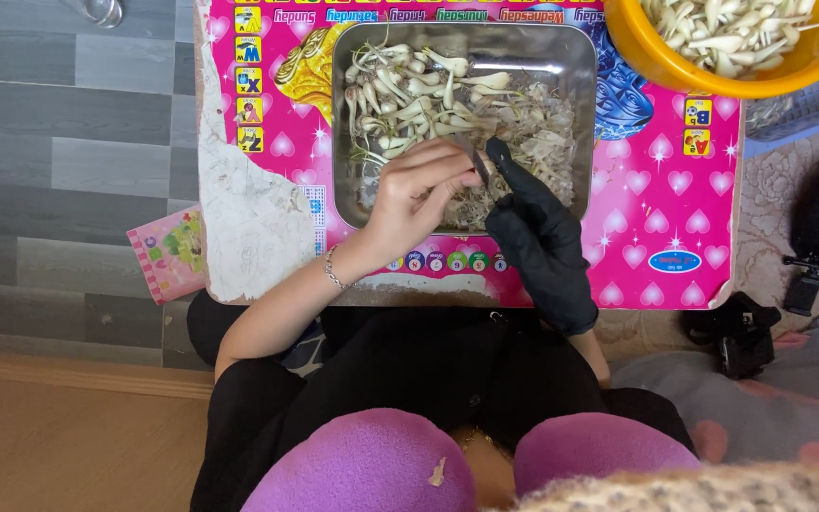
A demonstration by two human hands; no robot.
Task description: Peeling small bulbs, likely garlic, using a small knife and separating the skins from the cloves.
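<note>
Nearest, the person's knees in purple cloth filled the bottom of the view, with black sleeves rising from them. Above those, the bare left hand [416,194], a thin bracelet [334,270] at its wrist, was pinched around a small dark blade [472,156] at the near edge of the metal tray [353,199]. The right hand [535,232], in a black glove, met it there with fingers drawn together; whether it gripped a bulb I could not tell, as the spot was hidden.

In the one square tray lay the small bulbs [409,95]: pale, whitish, slender, with thin stalks and stringy roots, too many to count, heaped at the far left. Papery peelings [542,142] were piled to the right. The tray sat on one pink low table [661,204] printed with hearts. Farther off, one orange bowl [651,52] at the table's far right corner held more bulbs of the same kind.
</note>
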